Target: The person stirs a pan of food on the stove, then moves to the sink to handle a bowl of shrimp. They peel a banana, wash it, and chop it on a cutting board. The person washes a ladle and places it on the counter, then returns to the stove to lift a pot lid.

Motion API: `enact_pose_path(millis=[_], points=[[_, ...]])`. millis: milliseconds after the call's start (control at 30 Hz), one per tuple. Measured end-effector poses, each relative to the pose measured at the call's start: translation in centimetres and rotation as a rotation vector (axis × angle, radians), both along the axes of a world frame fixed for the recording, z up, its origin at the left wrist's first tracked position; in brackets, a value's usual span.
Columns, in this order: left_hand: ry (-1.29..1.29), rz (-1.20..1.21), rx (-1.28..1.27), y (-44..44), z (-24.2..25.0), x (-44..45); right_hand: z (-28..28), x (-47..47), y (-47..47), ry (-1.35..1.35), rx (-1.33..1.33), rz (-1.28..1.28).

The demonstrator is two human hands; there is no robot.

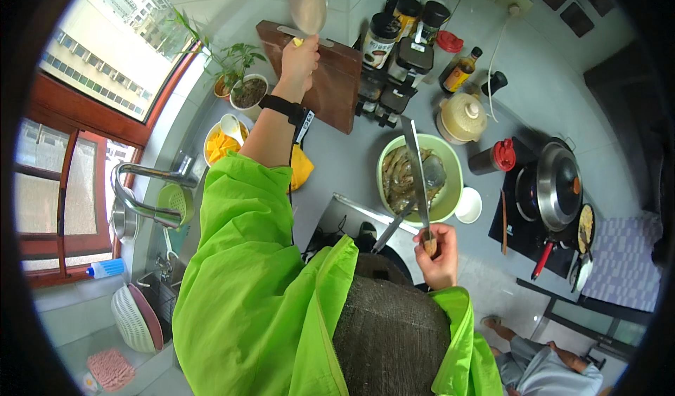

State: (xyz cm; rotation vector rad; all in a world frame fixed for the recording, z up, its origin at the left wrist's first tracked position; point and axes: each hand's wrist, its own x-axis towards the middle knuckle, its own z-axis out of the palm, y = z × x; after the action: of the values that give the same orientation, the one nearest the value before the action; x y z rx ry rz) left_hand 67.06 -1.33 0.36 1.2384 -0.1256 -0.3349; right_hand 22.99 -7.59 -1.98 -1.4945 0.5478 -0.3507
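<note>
My left hand [300,64] is closed at the metal handle on the top edge of a wooden cutting board [337,87], which leans against the tiled wall. A small yellow bit shows at the top of that fist; what it is I cannot tell. In my right hand [439,256] is the wooden handle of a knife [416,166], its long blade over a pale green basin [457,166]. Raw shrimp [395,172] fill much of the basin, beside a rounded grey thing [433,172]. A dark grey utensil [391,230] lies across the near rim.
Seasoning jars [381,37] and a sauce bottle [461,71] line the wall. A lidded pan [559,185] is on the cooktop at right. The faucet [153,174], potted plants [249,92] and a bowl of yellow pieces [221,145] are left. A person [548,364] sits lower right.
</note>
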Motion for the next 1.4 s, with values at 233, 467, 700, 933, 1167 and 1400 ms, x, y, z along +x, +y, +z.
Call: enact_pose_path(millis=[233,467,700,933,1167,1400], points=[[-0.104,-0.024,0.287,0.8,0.5,4.0,-1.6,-0.4,-0.9,-0.011,0.008,0.055],[-0.222,-0.078,0.283,3.0,-0.3,2.0,-3.2,1.3,-1.8,0.022,0.152,0.246],[-0.190,0.177,0.019,-0.5,-1.0,0.8,-3.9,1.7,-2.6,0.020,0.152,0.408],[0.192,0.135,-0.183,0.9,-4.6,-7.5,-4.7,0.0,-3.1,-0.038,0.110,0.463],[0.596,0.006,-0.468,13.4,-9.5,-20.6,-5.1,0.5,-2.9,-0.026,0.157,0.577],[0.873,0.239,-0.197,26.3,-13.0,-35.4,-6.0,0.8,3.6,0.142,0.116,0.780]])
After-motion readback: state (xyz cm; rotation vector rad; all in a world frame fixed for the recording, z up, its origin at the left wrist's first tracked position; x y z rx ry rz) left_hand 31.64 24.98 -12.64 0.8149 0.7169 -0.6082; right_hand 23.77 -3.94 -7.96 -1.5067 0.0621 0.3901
